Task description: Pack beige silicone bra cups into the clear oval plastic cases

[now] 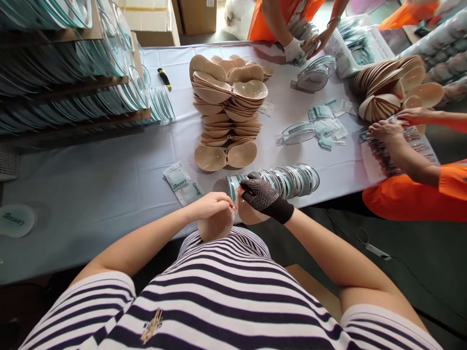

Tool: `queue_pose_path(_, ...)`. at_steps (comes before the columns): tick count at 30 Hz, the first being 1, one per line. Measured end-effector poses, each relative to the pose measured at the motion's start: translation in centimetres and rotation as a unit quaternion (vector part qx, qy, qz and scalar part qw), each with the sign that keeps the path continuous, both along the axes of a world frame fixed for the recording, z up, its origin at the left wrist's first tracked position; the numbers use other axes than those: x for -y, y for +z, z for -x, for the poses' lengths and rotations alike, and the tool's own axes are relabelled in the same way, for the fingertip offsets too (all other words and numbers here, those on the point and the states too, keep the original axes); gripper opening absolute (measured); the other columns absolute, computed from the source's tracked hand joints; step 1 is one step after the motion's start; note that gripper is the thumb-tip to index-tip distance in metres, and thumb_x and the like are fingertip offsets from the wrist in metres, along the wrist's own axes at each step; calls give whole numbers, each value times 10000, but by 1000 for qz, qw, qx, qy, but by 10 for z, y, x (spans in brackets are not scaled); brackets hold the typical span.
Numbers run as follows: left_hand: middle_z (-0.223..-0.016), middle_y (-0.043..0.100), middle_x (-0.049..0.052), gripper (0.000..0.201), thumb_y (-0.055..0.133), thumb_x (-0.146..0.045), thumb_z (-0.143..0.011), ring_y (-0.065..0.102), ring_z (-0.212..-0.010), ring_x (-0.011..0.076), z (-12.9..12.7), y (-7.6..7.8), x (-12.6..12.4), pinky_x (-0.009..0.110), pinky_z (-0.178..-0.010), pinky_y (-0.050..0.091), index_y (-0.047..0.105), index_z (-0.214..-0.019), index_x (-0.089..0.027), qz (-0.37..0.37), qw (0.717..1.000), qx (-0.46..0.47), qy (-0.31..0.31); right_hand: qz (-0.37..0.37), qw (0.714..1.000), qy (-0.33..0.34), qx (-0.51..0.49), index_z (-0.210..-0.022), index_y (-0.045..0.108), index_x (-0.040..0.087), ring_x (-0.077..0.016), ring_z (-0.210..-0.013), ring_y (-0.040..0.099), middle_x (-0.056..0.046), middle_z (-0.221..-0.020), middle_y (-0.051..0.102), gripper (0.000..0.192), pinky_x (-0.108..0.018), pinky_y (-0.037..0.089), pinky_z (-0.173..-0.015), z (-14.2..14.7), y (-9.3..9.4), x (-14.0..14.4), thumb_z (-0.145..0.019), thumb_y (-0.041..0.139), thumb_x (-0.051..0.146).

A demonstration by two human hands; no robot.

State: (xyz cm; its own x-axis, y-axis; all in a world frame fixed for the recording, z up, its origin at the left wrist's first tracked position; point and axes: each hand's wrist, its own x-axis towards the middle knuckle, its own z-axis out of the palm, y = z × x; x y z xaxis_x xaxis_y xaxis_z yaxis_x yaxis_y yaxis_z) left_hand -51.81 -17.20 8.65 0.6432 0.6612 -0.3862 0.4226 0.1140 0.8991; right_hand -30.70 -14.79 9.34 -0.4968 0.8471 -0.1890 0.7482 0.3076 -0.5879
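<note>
Head view, one frame. I see both hands drawn together at the near edge of the pale grey cloth-covered table (pixel 91 189), just in front of the striped shirt (pixel 226 291).

Left hand (pixel 211 204): bare, fingers curled shut, pinching the rim of a beige rounded silicone cup (pixel 215 226), which hangs below the fist, against the torso.

Right hand (pixel 263 197): in a black dotted knit glove, fingers bent over a second beige cup (pixel 248 214). The two cups meet between the hands. I cannot tell how firm the gloved grip is.

Just beyond the gloved hand, a row of clear round plastic cases (pixel 288 180) lies on its side along the table edge. Left of it lie two small white printed sachets (pixel 182 183). Farther back stands a tall heap of beige cups (pixel 228 114).

At the right edge, a person in an orange top (pixel 419 194) has both hands on a stack of clear packs. At the far end another person's gloved hand (pixel 294 48) handles more cases. On the left are shelves of clear lids (pixel 73 63).
</note>
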Motion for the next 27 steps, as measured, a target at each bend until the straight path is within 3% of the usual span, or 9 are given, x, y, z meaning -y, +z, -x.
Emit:
queue_pose_path(4, -890, 636, 23, 285, 573, -414, -874, 609, -843, 163, -3, 6, -5, 257, -792, 440, 768, -850, -208, -26, 996, -2, -89, 28, 998, 57, 13, -917, 671, 140, -187, -836, 611, -96, -934, 703, 182, -299, 465, -803, -14, 12, -6, -897, 502, 205)
queue_pose_path(8, -789, 609, 18, 309, 570, -402, -891, 572, -779, 143, -10, 9, -2, 246, -740, 419, 753, -767, -187, -57, 990, 22, -129, 233, 951, 202, -33, -921, 696, 132, -133, -692, 574, -36, -818, 698, 203, -248, 448, -662, -18, 23, -5, -898, 556, 278)
queue_pose_path(10, -788, 612, 23, 320, 576, -409, -895, 573, -779, 142, -9, 15, -2, 243, -727, 419, 745, -754, -177, -58, 989, 41, -131, 286, 929, 224, -72, -876, 701, 122, -112, -644, 545, -9, -745, 673, 197, -223, 426, -607, -17, 25, -1, -870, 603, 293)
queue_pose_path(14, -792, 603, 30, 321, 599, -406, -891, 570, -760, 133, -5, 27, -6, 236, -720, 436, 737, -732, -164, -29, 987, 89, -134, 274, 931, 190, -147, -878, 706, 116, -113, -663, 572, -9, -754, 679, 176, -216, 453, -625, -14, 22, 15, -853, 624, 270)
queue_pose_path(16, -809, 612, 35, 296, 622, -400, -877, 582, -784, 139, -5, 24, -6, 237, -752, 453, 747, -750, -164, 13, 982, 121, -144, 237, 939, 193, -157, -899, 715, 122, -140, -724, 619, -38, -818, 708, 185, -245, 494, -683, -16, 17, 23, -865, 609, 269)
queue_pose_path(18, -850, 646, 50, 266, 646, -393, -859, 611, -852, 162, -6, 12, -4, 252, -821, 473, 758, -781, -166, 83, 973, 157, -150, 161, 955, 200, -146, -923, 724, 135, -176, -822, 656, -71, -902, 732, 171, -328, 520, -845, -20, 10, 26, -865, 590, 224)
queue_pose_path(21, -933, 706, 65, 220, 686, -381, -822, 649, -936, 197, -2, -17, -2, 298, -895, 494, 762, -869, -179, 196, 957, 172, -128, 75, 969, 217, -93, -887, 730, 157, -201, -857, 670, -83, -887, 742, 157, -450, 450, -1029, -27, 6, 21, -871, 575, 181)
queue_pose_path(24, -1026, 734, 69, 399, 818, -291, -653, 685, -955, 233, 10, -47, 0, 326, -847, 537, 744, -1037, -212, 234, 965, 96, -72, 94, 963, 239, -79, -880, 729, 160, -189, -831, 673, -75, -862, 741, 150, -367, 506, -918, -29, 20, 6, -881, 580, 176)
queue_pose_path(27, -854, 743, 71, 448, 842, -159, -504, 707, -829, 274, 18, -70, 4, 373, -766, 567, 754, -942, -183, 157, 987, -12, 22, 128, 951, 268, -83, -1009, 720, 174, -151, -785, 668, -43, -891, 741, 195, -255, 502, -747, -13, 47, -5, -866, 589, 155)
